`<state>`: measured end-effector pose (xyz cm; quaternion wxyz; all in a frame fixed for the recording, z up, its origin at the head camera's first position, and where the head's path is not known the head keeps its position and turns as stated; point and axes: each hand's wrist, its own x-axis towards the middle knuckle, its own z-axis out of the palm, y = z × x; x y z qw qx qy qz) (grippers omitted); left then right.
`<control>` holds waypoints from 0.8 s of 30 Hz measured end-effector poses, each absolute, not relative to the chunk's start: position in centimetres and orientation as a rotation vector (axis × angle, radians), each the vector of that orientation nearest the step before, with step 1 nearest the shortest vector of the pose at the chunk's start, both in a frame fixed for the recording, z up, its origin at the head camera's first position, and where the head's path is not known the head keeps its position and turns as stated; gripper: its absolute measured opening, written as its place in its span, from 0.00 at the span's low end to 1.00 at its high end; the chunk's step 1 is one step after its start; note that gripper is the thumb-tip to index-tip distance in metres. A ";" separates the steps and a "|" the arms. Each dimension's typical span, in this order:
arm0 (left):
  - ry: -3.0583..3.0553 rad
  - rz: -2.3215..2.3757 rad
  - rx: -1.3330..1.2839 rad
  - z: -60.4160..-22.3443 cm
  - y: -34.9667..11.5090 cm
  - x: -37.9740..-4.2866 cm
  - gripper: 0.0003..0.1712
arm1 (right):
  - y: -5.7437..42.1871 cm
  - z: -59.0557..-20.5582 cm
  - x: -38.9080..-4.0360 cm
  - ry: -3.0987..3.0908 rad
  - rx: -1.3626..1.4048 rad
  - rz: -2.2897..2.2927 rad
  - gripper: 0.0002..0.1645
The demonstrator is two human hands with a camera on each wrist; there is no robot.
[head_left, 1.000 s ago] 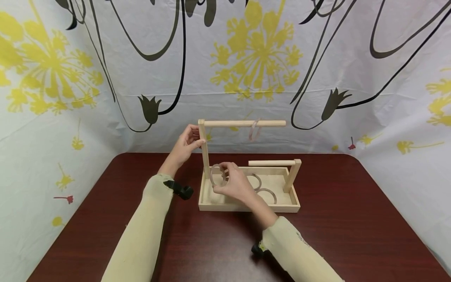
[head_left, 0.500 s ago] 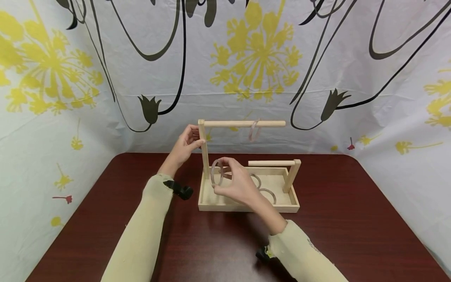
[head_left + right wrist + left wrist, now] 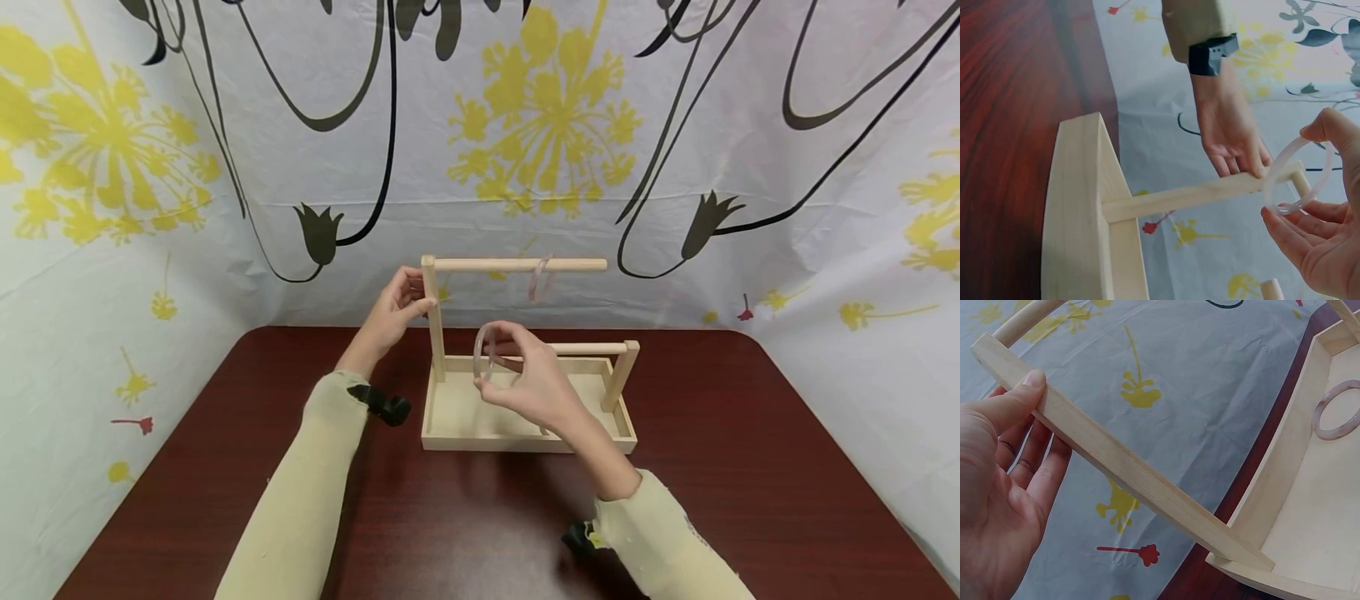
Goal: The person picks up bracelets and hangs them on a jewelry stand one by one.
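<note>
ring point(image 3: 477, 354), pale and see-through, is pinched upright at its rim between my right hand's point(image 3: 531, 377) thumb and fingers, above the tray point(image 3: 480, 445); that edge grip seems meant to leave its middle open. my left hand point(image 3: 393, 315) is clamped on the tall post point(image 3: 435, 329), probably steadying it. a second ring point(image 3: 533, 287) hangs from the upper rod point(image 3: 480, 265). my right hand covers the lower rod's point(image 3: 588, 348) free end and some tray floor; a ring lying there point(image 3: 1324, 422) is cut off in the left wrist view.

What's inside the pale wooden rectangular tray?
One pinkish translucent ring, cut off by the left wrist frame. In head view, the right hand blocks part of the tray; contents there are hidden.
</note>
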<state>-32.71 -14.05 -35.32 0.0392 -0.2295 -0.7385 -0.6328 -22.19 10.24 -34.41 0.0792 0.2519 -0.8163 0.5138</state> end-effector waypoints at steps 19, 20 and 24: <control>-2.256 -1.968 -0.696 -35.2 -14.1 -32.6 0.19 | 14.8 -33.0 -22.8 -2.403 0.590 1.457 0.38; -2.255 -1.970 -0.695 -35.1 -14.0 -32.6 0.19 | 15.1 -33.0 -22.9 -2.397 0.583 1.459 0.38; -2.258 -1.974 -0.692 -35.1 -14.0 -32.5 0.20 | 16.0 -32.8 -23.2 -2.398 0.536 1.463 0.38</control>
